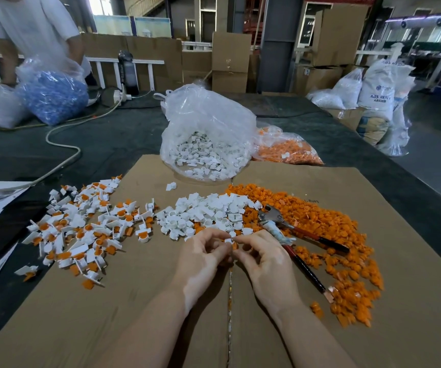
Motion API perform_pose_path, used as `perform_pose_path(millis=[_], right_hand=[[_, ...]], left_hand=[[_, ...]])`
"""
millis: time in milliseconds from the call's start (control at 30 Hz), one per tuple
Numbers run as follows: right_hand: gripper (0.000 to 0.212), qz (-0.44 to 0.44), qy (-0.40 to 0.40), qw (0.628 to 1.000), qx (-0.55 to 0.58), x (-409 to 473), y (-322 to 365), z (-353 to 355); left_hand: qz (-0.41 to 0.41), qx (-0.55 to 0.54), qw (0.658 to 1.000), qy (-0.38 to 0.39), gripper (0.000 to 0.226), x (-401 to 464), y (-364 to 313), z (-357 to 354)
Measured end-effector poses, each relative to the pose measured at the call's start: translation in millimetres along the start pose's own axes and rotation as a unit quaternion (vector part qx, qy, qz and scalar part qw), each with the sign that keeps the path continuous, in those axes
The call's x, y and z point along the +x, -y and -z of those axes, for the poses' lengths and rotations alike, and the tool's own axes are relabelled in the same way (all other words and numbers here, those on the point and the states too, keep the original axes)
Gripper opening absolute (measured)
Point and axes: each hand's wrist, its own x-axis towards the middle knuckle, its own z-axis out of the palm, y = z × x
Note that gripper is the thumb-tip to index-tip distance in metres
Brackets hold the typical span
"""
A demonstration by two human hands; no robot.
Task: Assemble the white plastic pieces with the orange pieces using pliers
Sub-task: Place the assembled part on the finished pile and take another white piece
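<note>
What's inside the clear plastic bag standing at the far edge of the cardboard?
The clear plastic bag holds loose white plastic pieces, heaped at its bottom. Crumpled film hides how deep the heap goes and whether anything else lies beneath.

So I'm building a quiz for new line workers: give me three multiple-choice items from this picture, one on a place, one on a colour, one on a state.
1. Where do the pliers lie?
A. on the loose orange pieces, right of the hands
B. inside a bag
C. in the left hand

2. What colour fills the far left bag?
A. green
B. blue
C. orange

3. What are both hands doing?
A. resting flat
B. gripping the pliers
C. pinching a small piece

Answers: 1 A, handles rest across the orange heap; 2 B, blue shows through the plastic; 3 C, left hand and right hand meet fingertips on a white piece.
</note>
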Motion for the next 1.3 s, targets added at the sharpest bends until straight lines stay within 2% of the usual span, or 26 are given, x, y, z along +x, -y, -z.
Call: perform_pose_path(millis=[167,233,300,400,467,567,667,733,833,967,1133,1300], right_hand=[[0.023,0.010,-0.010,0.999,-0.029,-0.4,-0.1,2.4],[0.030,-0.005,-0.050,0.993,-0.103,1.0,-3.0,8.0],[0.039,-0.074,-0.075,0.975,-0.196,5.6,-6.3,17.9],[0.051,-0.225,0.005,0.915,-0.335,17.2,-13.7,36.9],[0.049,-0.272,0.065,0.885,-0.373,23.8,-16.6,46.4],[0.051,-0.266,0.110,0.862,-0.417,28.2,-17.7,51.2],[0.051,-0.236,0.105,0.856,-0.449,30.5,-15.2,52.9],[0.044,-0.217,0.100,0.871,-0.429,32.1,-11.1,55.3],[0.032,-0.202,0.115,0.915,-0.331,33.6,1.0,56.3],[0.033,-0.224,0.204,0.937,-0.174,36.0,21.1,53.9],[0.030,-0.267,0.291,0.919,0.020,30.8,40.2,53.4],[0.025,-0.325,0.308,0.885,0.128,29.2,49.0,52.7]], left_hand=[[-0.004,0.007,1.000,-0.004,0.013,1.7,-1.7,-0.7],[0.010,-0.002,1.000,-0.007,0.014,2.6,-1.4,-0.7],[0.019,-0.001,1.000,-0.011,0.013,3.8,-1.1,-1.0],[0.030,0.013,0.999,-0.015,0.011,5.4,0.4,-1.1],[0.037,0.009,0.999,-0.015,0.010,6.1,0.7,-0.8],[0.050,0.004,0.999,-0.016,0.009,7.8,0.8,-0.7],[0.065,-0.026,0.997,-0.023,0.009,8.8,-0.6,-1.2],[0.079,-0.067,0.994,-0.035,0.010,9.3,-2.6,-1.5],[0.103,-0.128,0.985,-0.053,0.010,10.9,-8.8,-1.2],[0.127,-0.193,0.970,-0.076,0.011,16.0,-17.1,-0.9],[0.132,-0.204,0.965,-0.100,0.011,21.9,-22.6,2.9],[0.133,-0.169,0.968,-0.126,0.013,21.6,-27.7,7.3]])
